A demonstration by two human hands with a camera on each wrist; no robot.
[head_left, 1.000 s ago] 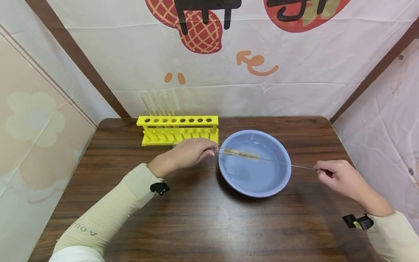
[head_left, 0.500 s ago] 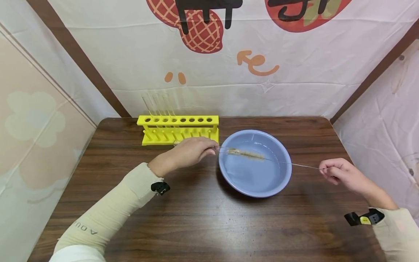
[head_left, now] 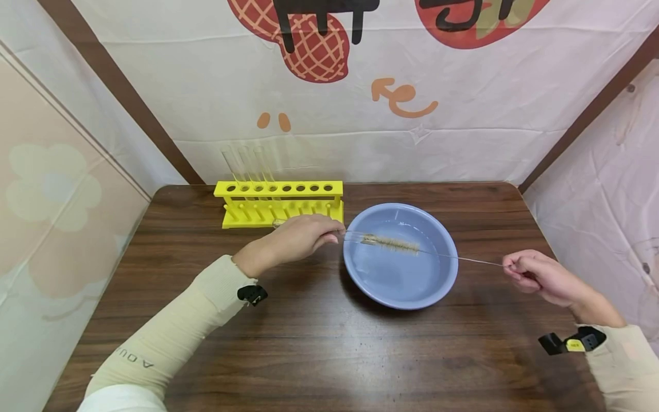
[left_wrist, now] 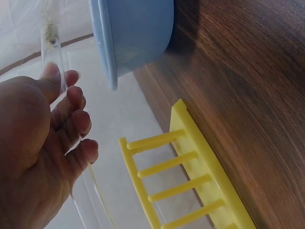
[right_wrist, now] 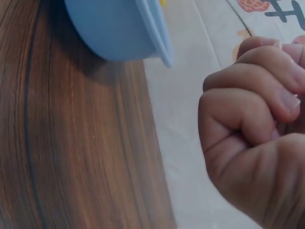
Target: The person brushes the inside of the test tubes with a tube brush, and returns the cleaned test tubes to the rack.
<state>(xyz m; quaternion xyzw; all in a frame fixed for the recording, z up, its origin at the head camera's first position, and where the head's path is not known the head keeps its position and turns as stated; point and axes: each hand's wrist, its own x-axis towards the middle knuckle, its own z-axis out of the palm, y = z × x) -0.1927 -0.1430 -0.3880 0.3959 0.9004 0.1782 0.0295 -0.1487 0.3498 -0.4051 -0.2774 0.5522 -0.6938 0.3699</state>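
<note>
My left hand (head_left: 306, 237) grips a clear glass test tube (head_left: 354, 236), its mouth pointing right over the blue basin (head_left: 432, 286). In the left wrist view, thumb and fingers curl round the tube (left_wrist: 51, 55), whose closed end runs out below the palm. A test tube brush (head_left: 396, 245) has tan bristles partly inside the tube's mouth, the rest outside. Its thin wire handle (head_left: 476, 262) stretches right to my right hand (head_left: 540, 277), which pinches the end. The right wrist view shows those fingers curled tightly, with the wire hidden.
A yellow test tube rack (head_left: 294, 188) stands at the back left, just behind my left hand. Three clear test tubes (head_left: 234, 164) lean in its left holes. Water lies in the basin. A white printed curtain (head_left: 463, 154) hangs behind the brown wooden table (head_left: 334, 355).
My right hand has moved slightly to the right and turned, drawing the brush a little farther out of the tube. The left hand stays nearly still.
</note>
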